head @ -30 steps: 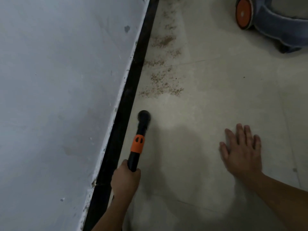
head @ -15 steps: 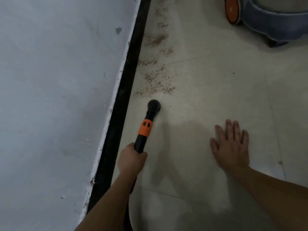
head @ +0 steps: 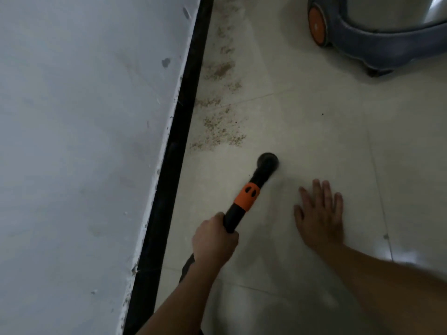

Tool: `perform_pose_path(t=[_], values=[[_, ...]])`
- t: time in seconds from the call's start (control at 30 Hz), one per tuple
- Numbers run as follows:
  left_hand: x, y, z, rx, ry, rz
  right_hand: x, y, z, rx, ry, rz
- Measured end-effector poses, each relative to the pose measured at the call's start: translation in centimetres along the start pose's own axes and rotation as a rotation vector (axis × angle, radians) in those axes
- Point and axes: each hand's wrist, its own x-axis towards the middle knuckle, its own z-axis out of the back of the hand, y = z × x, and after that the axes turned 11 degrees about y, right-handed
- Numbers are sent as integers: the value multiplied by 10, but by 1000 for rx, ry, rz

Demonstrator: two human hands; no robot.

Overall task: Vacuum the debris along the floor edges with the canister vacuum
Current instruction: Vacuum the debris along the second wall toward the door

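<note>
My left hand (head: 214,240) grips the black vacuum wand (head: 246,201), which has an orange collar. Its round black nozzle (head: 268,162) touches the pale tiled floor, just below and right of a patch of brown gritty debris (head: 217,131). More debris (head: 221,70) trails farther along the black skirting strip (head: 179,136) at the foot of the white wall. My right hand (head: 320,213) rests flat on the floor, fingers spread, right of the wand. The grey canister vacuum (head: 377,37) with an orange wheel stands at the top right.
The white wall (head: 84,141) fills the left half of the view, scuffed and chipped along its lower edge. Tile joints cross the floor (head: 314,117) between the nozzle and the canister. The wand's hose runs back under my left forearm.
The nozzle has swung right, away from the skirting, staying just below the nearest debris patch. My left hand moved right with it. My right hand stays flat on the floor.
</note>
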Motion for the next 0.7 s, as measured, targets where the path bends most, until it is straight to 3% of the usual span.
perform_pose_path(t=[0.1, 0.17, 0.5, 0.7], values=[[39, -2, 8, -137, -37, 109, -2, -1, -6, -30, -25, 8], [60, 2, 3, -174, -46, 92, -2, 0, -7, -60, -28, 5], [124, -86, -24, -223, 118, -373, -2, 3, -3, -94, 39, -51], [185, -121, 7, -182, 108, -462, 0, 1, -5, -99, 43, -66]])
